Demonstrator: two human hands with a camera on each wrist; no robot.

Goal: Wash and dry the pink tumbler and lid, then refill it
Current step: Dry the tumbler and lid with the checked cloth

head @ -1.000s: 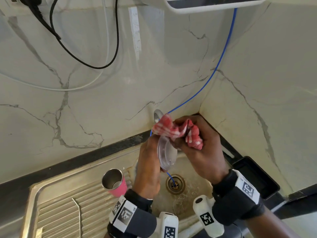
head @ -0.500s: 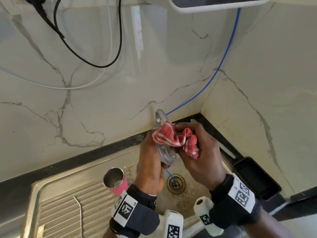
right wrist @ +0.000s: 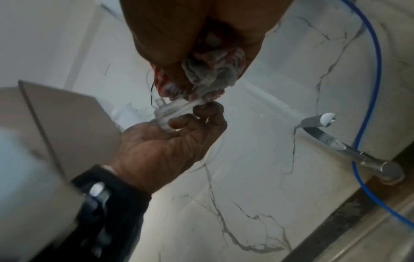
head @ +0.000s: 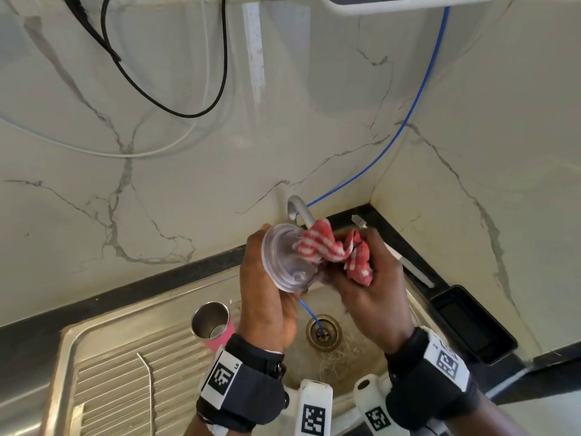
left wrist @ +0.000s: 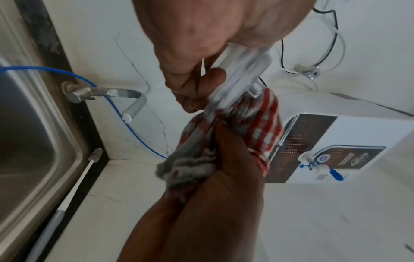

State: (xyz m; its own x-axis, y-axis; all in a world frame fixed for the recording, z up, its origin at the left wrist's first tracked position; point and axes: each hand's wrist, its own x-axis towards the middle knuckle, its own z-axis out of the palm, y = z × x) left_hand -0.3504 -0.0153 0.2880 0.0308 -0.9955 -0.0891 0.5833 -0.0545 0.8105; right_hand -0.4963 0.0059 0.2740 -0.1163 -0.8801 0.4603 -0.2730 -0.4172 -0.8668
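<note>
Over the sink basin my left hand (head: 267, 278) grips the clear plastic lid (head: 284, 262) by its rim, its face turned up toward the head camera. My right hand (head: 371, 278) clutches a bunched red-and-white checked cloth (head: 333, 247) and presses it against the lid. The left wrist view has the lid (left wrist: 239, 76) edge-on with the cloth (left wrist: 257, 127) below it. In the right wrist view the cloth (right wrist: 208, 74) meets the lid (right wrist: 172, 109). The pink tumbler (head: 213, 324) stands upright, without a lid, on the draining board left of my hands.
A steel tap (head: 298, 209) juts from the wall just behind the lid. A thin blue tube (head: 408, 118) runs down the wall to the drain (head: 323, 332). A metal straw (head: 149, 388) lies on the ribbed drainboard. A black tray (head: 471, 325) sits at the right.
The lid has turned from edge-on to face-up in my left hand. The cloth has shifted from the lid's top edge onto its face.
</note>
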